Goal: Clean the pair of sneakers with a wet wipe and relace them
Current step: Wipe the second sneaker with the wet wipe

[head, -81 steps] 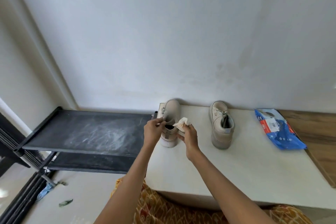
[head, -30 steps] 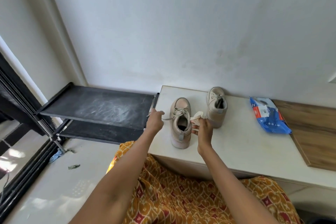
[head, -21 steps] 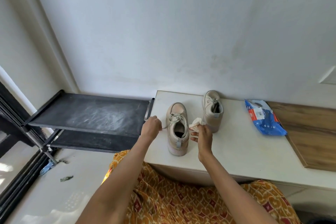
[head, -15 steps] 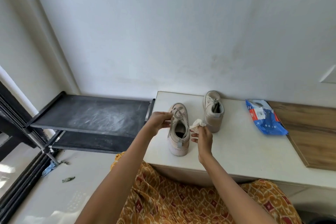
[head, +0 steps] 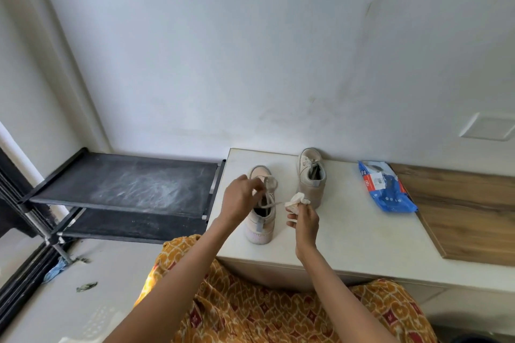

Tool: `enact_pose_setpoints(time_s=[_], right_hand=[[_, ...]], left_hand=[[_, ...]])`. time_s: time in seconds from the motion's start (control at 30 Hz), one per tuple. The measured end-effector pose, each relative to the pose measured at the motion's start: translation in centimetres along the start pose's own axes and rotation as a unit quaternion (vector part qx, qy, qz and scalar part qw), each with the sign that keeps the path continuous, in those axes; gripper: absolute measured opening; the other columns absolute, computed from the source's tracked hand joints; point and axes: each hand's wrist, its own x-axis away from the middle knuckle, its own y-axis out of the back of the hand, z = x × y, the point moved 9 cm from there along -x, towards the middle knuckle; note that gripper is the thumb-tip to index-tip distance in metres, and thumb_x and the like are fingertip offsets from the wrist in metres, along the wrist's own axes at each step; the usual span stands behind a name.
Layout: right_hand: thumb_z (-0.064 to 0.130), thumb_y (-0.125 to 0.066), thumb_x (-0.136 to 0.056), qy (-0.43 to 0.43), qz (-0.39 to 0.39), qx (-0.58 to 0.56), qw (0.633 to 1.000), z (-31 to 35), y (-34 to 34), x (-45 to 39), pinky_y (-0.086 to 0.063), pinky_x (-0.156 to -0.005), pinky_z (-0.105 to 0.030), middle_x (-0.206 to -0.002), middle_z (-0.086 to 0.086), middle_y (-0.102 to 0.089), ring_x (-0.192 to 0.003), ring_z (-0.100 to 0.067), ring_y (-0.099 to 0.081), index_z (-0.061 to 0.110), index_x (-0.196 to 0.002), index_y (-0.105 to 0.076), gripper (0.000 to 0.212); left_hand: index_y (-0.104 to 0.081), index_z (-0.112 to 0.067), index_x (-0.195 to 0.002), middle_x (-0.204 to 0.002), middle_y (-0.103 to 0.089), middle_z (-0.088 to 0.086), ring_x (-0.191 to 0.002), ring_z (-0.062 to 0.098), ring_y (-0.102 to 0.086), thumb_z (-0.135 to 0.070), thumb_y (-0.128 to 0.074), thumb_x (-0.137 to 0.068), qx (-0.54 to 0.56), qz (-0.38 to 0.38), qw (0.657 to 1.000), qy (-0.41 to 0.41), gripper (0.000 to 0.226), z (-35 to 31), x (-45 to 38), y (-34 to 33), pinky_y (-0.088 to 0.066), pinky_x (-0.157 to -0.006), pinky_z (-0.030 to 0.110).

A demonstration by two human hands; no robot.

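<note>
Sneakers stand on the white worktop, both with heels toward the person and toes toward the wall, long axes running front to back. The left hand hovers over the near sneaker, its fingers pinching the lace above the shoe's opening. The right hand is just right of that shoe, curled round a crumpled white wipe that sticks up from its fingers; a lace end runs across toward the wipe. The near sneaker sits by the worktop's left edge, not far from the front edge. The far sneaker stands behind the right hand, close to the back edge, toe almost at the wall.

Further right along the back edge lies a blue wipes pack with a white label and a red patch; its writing is too small to read. Beyond it the worktop's surface changes to a wood-grain panel.

Left of the worktop stands a black rack, its top shelf dusty with white smears. The wall is plain white, scuffed above the shoes. An orange patterned garment covers the person's lap. Pale floor carries a few scraps.
</note>
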Motion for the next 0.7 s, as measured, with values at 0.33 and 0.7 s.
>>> enact_pose_setpoints(time_s=[0.33,0.7], right_hand=[[0.021,-0.040,-0.098,0.015,0.035,0.024,0.999,0.1,-1.1,0.9,-0.050,-0.062,-0.030,-0.090,-0.004,-0.069,-0.077,-0.019,-0.062,0.019,-0.093,-0.061,0.022],[0.022,-0.042,-0.097,0.037,0.039,0.046,0.998,1.1,-1.1,0.9,-0.050,-0.060,-0.030,-0.085,-0.004,-0.068,-0.072,-0.019,-0.060,0.019,-0.088,-0.061,0.021]], left_hand=[[-0.071,-0.017,-0.092,-0.093,-0.069,0.002,-0.086,0.023,-0.060,-0.002,-0.050,-0.080,-0.233,0.311,0.913,-0.122,0.029,-1.7,0.6,-4.8,-0.040,-0.084,0.030],[-0.064,-0.022,-0.107,-0.098,-0.062,-0.006,-0.087,0.014,-0.058,-0.042,-0.062,-0.086,-0.038,0.162,0.985,0.034,0.029,0.1,1.9,-0.4,-0.037,-0.064,0.025]])
